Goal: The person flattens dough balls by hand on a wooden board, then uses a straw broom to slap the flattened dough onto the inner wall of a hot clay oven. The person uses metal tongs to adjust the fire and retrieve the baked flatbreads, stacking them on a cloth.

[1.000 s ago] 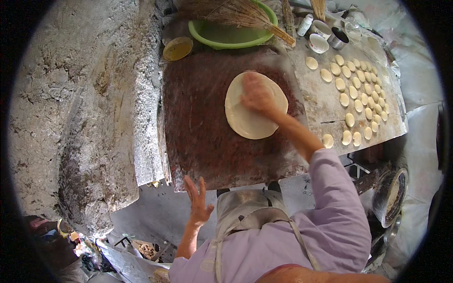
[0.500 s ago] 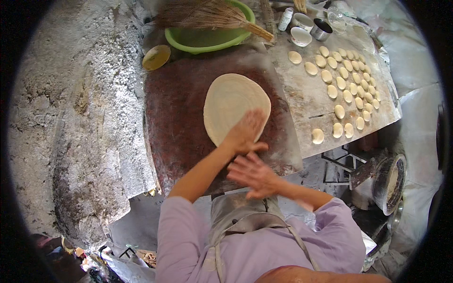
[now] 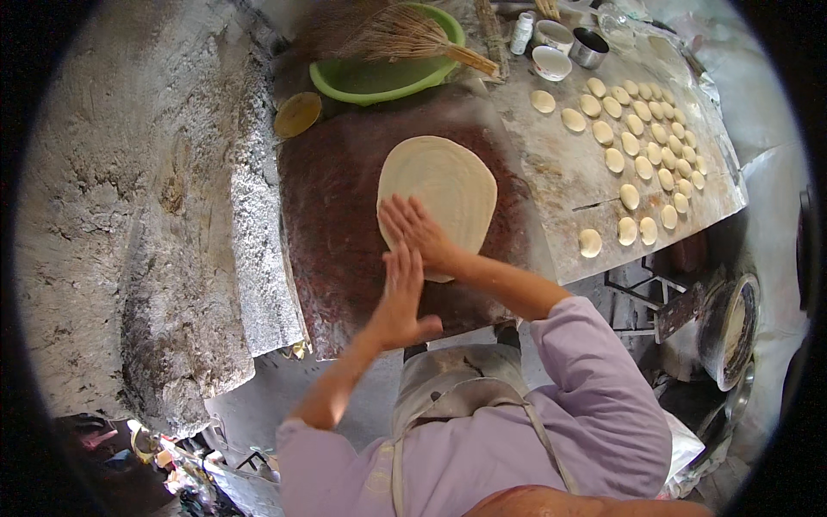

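A thin, roughly round sheet of dough lies flat on a dark red-brown work board. My right hand rests on the sheet's lower left part with its fingers stretched out. Just nearer to me, my left hand is at the sheet's lower left edge, palm flat, fingers straight and thumb spread to the right. Its fingertips come close to my right hand; whether they touch I cannot tell. Neither hand holds anything.
Many small dough rounds lie on the pale board at right. Behind stand a green basin with a straw broom across it, a yellow dish, a white bowl and a metal cup. A rough whitish surface borders the left.
My left hand has drawn back from the dough toward me and to the left. My right hand has moved forward onto the sheet. The view has shifted slightly.
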`<state>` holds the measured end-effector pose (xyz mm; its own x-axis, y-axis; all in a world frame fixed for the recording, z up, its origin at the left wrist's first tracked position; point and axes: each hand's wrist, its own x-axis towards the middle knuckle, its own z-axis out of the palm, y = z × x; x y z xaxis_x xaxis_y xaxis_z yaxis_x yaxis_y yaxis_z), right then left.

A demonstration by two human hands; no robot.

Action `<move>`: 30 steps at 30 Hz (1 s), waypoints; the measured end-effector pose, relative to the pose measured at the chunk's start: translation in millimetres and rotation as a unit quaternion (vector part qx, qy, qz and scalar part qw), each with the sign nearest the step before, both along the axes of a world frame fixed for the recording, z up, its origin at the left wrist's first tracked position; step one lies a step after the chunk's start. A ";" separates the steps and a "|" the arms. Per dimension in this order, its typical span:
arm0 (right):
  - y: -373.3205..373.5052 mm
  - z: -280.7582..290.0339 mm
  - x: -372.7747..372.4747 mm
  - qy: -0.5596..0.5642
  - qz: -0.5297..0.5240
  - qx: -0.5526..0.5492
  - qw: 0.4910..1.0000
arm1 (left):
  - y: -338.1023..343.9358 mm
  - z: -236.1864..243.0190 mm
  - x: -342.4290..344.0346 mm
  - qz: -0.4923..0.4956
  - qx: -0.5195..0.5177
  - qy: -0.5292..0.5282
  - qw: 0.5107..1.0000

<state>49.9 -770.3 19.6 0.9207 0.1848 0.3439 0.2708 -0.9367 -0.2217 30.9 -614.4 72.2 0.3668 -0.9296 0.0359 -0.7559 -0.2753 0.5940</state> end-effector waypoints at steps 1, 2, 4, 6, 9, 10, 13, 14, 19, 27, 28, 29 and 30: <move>2.5 5.7 -20.9 -0.002 0.007 -0.030 1.000 | -15.1 -5.5 23.6 0.010 0.016 -0.042 0.999; 5.9 10.1 -38.9 0.029 0.043 0.036 0.998 | -35.4 -11.7 50.1 0.040 0.047 -0.011 0.998; 12.0 13.8 -74.0 0.088 0.069 0.088 0.990 | -84.8 -23.5 91.1 0.107 0.116 -0.055 0.986; 13.8 16.5 -100.2 0.105 0.078 0.106 0.986 | -133.4 -33.3 113.8 0.158 0.119 -0.100 0.975; 12.9 20.6 -132.7 0.105 0.091 0.116 0.983 | -176.7 -51.9 104.4 0.074 0.039 -0.153 0.985; 10.3 23.4 -142.8 0.128 0.097 0.126 0.979 | -181.1 -55.5 96.0 0.019 -0.004 -0.170 0.985; -1.8 34.9 -173.5 0.132 0.098 0.171 0.971 | -147.0 -56.5 57.1 -0.158 -0.022 -0.177 0.971; -6.7 37.7 -183.1 0.120 0.088 0.183 0.972 | -128.4 -52.1 44.0 -0.182 0.014 -0.154 0.971; -21.9 37.7 -219.0 0.073 0.024 0.219 0.973 | -38.1 -28.6 -19.1 -0.236 0.050 0.003 0.970; -24.7 32.1 -220.7 0.100 -0.023 0.221 0.970 | -162.4 -40.6 116.7 0.226 -0.019 -0.027 0.974; -25.0 32.0 -221.4 0.098 -0.029 0.229 0.968 | -180.8 -46.3 110.9 0.176 0.039 -0.052 0.982; -25.3 32.1 -222.3 0.097 -0.035 0.238 0.966 | -196.2 -50.0 101.5 0.132 0.067 -0.085 0.985; -26.2 31.8 -223.4 0.087 -0.041 0.254 0.963 | -203.7 -50.7 91.8 0.073 0.054 -0.112 0.990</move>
